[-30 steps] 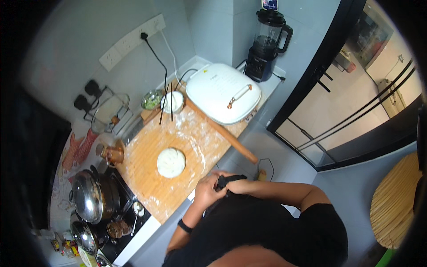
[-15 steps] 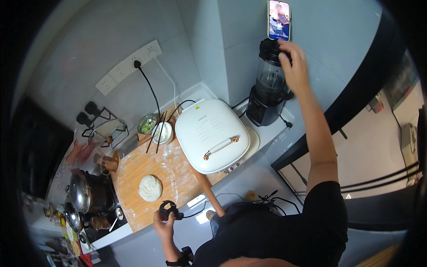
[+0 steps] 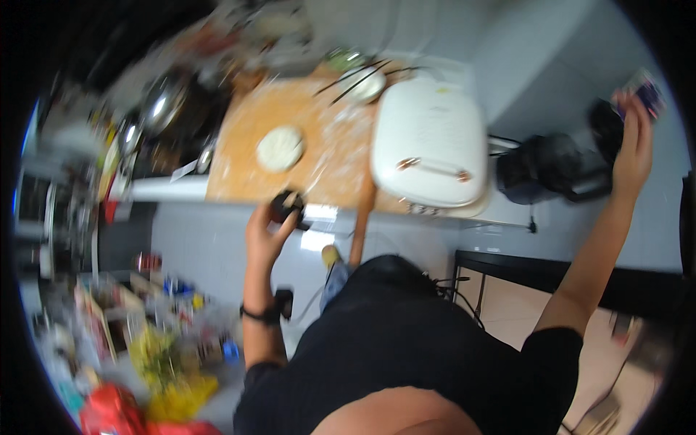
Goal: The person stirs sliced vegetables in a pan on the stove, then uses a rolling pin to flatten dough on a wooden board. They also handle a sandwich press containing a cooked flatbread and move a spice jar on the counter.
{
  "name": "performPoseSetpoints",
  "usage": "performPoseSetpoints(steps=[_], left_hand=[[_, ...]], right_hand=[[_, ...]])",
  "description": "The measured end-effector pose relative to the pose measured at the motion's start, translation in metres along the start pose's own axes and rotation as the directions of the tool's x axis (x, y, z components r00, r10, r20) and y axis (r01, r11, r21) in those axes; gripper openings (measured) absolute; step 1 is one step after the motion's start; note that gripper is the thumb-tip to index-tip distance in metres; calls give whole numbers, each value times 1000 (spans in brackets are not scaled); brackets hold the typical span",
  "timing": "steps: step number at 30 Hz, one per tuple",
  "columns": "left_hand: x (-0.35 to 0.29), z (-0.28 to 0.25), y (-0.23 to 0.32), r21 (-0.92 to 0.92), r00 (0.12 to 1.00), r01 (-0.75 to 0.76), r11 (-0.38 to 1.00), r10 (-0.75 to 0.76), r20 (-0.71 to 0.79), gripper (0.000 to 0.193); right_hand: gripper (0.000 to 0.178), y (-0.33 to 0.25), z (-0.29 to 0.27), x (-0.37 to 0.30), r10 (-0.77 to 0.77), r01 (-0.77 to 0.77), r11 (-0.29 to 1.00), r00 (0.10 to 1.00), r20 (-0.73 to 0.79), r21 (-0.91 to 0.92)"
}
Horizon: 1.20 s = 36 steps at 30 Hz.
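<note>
Black device [image 3: 281,209] clasped in left hand [image 3: 262,235], nine o'clock, near board edge [image 3: 239,196]; phone [image 3: 652,96] touching right hand [image 3: 634,148], two o'clock, hold unclear.

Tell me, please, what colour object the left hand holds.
The object is black, as the head view shows.

Blue-grey wall [image 3: 500,80], glossy floor [image 3: 206,235], black doorframe [image 3: 525,270]

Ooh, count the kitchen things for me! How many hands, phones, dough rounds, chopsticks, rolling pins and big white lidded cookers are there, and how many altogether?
Hands: 2 (left hand, right hand)
Phone, blurred: 1
Dough round: 1
Chopsticks: 2
Rolling pin: 1
White lidded cooker: 1
Total: 8
</note>
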<state>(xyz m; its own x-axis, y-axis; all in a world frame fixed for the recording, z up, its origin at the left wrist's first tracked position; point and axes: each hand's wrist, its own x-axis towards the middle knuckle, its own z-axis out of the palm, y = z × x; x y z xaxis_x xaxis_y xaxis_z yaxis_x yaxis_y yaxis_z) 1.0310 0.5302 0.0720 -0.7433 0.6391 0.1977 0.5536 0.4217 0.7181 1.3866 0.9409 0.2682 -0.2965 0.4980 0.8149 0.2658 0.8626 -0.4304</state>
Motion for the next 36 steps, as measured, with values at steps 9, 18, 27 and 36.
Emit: performPoseSetpoints(steps=[9,18,27,36], left_hand=[[28,1,8,-15,931,-332,943,330,158,32],[74,-4,-55,-216,773,-531,819,573,274,29],[91,43,-9,-556,419,-654,512,858,297,23],[35,65,37,-764,181,-568,306,952,247,21]], right_hand=[[37,-201,250,-260,89,-666,664,522,848,340],[44,-261,353,-269,440,-781,-107,518,733,616],[66,-207,336,-252,837,-695,48,420,351,717],[50,-147,265,-226,274,-460,623,886,-375,-632]])
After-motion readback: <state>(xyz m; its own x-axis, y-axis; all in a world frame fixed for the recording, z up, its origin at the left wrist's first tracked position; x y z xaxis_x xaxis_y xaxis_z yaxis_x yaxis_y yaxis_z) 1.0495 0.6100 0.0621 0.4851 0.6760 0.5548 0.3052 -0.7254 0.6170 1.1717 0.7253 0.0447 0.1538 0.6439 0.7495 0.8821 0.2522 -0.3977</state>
